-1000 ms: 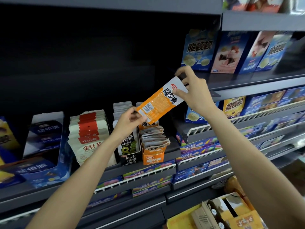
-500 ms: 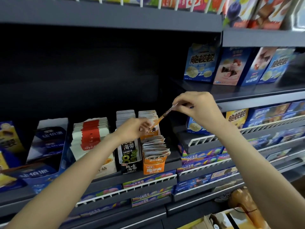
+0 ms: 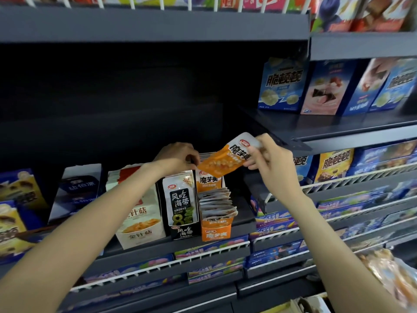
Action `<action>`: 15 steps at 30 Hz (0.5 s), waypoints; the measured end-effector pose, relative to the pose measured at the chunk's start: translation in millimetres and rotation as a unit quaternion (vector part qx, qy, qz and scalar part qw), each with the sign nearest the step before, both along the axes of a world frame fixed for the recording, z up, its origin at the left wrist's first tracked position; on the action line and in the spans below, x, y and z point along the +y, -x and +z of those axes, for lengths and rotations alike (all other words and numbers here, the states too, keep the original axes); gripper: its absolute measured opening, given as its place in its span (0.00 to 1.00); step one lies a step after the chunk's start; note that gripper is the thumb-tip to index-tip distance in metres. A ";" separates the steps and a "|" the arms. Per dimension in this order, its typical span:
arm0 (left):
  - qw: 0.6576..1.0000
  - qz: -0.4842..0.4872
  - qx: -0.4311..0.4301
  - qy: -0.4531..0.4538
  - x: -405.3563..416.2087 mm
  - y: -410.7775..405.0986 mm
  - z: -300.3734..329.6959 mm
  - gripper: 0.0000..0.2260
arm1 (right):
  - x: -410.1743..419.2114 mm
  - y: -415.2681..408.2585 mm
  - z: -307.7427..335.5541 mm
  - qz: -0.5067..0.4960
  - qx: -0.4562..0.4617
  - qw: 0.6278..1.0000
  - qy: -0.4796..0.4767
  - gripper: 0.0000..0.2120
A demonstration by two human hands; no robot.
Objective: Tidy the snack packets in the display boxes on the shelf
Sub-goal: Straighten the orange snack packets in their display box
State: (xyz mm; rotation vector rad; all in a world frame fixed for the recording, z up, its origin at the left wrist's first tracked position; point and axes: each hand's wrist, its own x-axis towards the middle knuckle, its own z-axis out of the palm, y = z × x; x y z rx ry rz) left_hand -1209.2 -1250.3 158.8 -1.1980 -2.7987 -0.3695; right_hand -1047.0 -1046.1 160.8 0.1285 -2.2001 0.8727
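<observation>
I have the orange snack packet (image 3: 228,158) pinched at both ends: my right hand (image 3: 274,162) grips its white top, my left hand (image 3: 178,157) nips the lower corner. It hangs tilted just above the orange display box (image 3: 215,231), at the shelf (image 3: 158,245) front edge.

Two hands: left hand (image 3: 178,155), right hand (image 3: 273,161). One orange packet (image 3: 222,160) is held up. Three display boxes stand together: white box (image 3: 141,224), black box (image 3: 181,206), orange box (image 3: 215,231).
</observation>
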 end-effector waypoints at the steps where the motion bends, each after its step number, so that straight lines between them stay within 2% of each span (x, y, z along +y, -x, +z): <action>1: 1.000 0.002 -0.009 -0.001 0.3 0.5 -0.5 0.03 | 0.7 0.6 -3.4 0.006 -0.003 1.000 0.000 0.06; 3: 1.000 0.002 -0.029 -0.009 0.9 1.4 -2.0 0.03 | 0.6 6.3 -10.4 0.022 -0.016 0.999 -0.020 0.05; 6: 0.999 0.011 -0.047 -0.017 1.6 1.3 -1.8 0.04 | -4.4 27.4 -19.7 0.034 -0.044 0.992 -0.112 0.05; 12: 0.998 0.029 -0.043 -0.030 2.3 -1.9 0.1 0.05 | -19.4 84.0 -28.6 0.031 -0.203 0.952 -0.227 0.05; 15: 0.998 0.040 -0.047 -0.027 1.0 -1.6 -1.5 0.05 | -24.2 101.9 -32.4 0.026 -0.251 0.930 -0.269 0.14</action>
